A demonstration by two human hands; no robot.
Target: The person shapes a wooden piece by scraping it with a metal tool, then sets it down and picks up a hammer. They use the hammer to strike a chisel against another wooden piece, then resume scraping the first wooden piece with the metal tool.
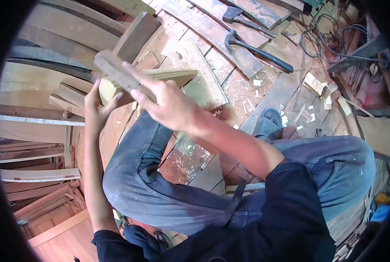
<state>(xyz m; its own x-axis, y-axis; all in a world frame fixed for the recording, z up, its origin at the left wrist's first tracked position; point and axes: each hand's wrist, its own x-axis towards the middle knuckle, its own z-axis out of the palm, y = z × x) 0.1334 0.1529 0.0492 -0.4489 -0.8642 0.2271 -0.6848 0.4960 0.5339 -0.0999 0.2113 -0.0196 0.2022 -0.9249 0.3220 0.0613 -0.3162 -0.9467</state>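
Note:
My right hand (168, 102) is closed around a flat brown wooden bar (118, 72), its index finger stretched along the side. The bar points up and left and overlaps a pale wooden piece (177, 76) in this view. My left hand (98, 107) grips the left end of that pale piece, thumb on the near side and fingers behind. The pale piece stretches to the right above my knee, its middle partly hidden by the bar and my right hand.
A claw hammer (260, 54) and a hatchet (247, 22) lie on planks at the upper right. Wood chips (315, 85) litter the floor. Cables (322, 39) coil further right. Curved boards (68, 26) are stacked on the left. My sandaled foot (268, 122) rests on the floor.

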